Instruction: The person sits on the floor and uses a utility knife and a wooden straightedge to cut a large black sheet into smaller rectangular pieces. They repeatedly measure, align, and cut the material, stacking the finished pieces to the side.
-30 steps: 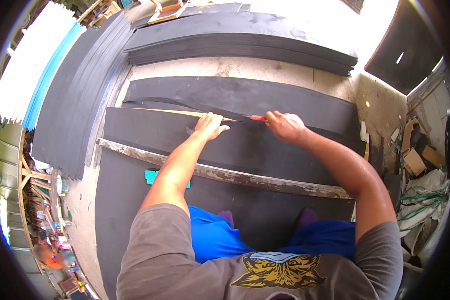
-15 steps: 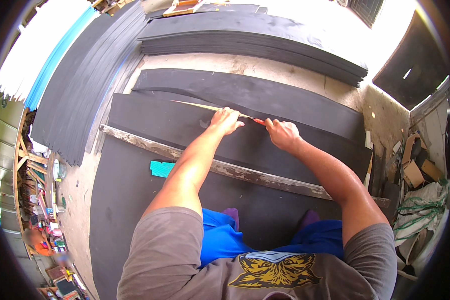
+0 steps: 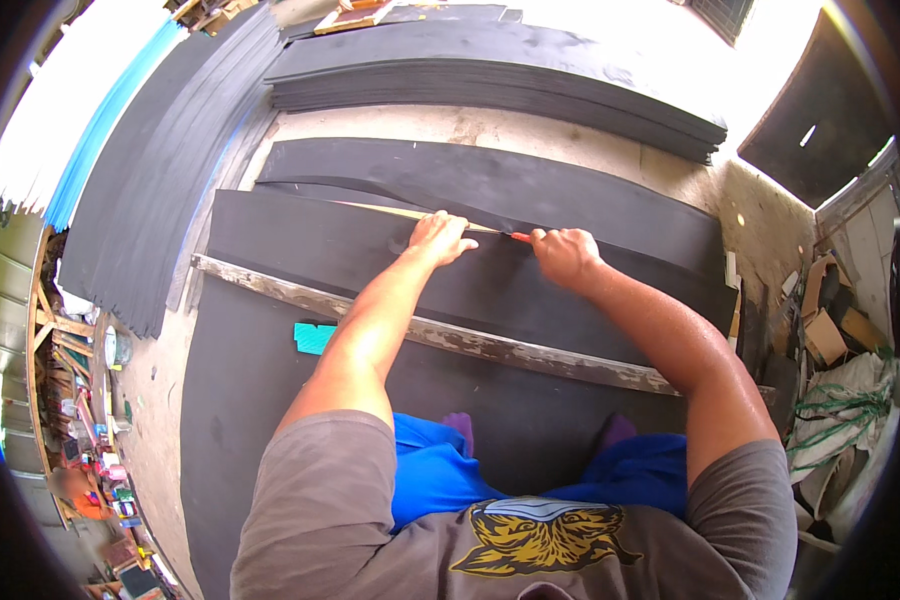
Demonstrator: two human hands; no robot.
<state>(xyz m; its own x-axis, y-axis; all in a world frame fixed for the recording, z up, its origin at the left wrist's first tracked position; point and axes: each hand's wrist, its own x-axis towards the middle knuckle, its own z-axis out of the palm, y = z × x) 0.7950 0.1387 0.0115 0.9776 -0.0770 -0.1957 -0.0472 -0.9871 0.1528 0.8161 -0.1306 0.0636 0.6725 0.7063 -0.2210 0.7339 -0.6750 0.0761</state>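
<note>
A broad black sheet point(image 3: 370, 265) lies flat in front of me, with a long slit along its far part. My right hand point(image 3: 568, 257) is closed round a knife with a red handle point(image 3: 521, 237); its thin blade points left, at the right end of the slit. Left of the blade, my left hand point(image 3: 438, 238) grips the sheet's near cut edge, fingers bent over it and thumb toward the knife. Beyond the slit lies the far black strip point(image 3: 610, 205), its cut edge partly lifted. A pale yellowish strip point(image 3: 395, 210) shows in the gap beside my left hand.
A worn wooden straightedge point(image 3: 490, 345) crosses the sheet nearer me, with a turquoise block point(image 3: 313, 338) beside it. Stacks of black sheets stand at the back point(image 3: 490, 90) and left point(image 3: 170, 170). Cardboard point(image 3: 820, 315) and a tied sack point(image 3: 835, 400) lie at right.
My right hand and the knife have shifted slightly right relative to the sheet, away from my left hand. The left hand keeps its place on the cut edge.
</note>
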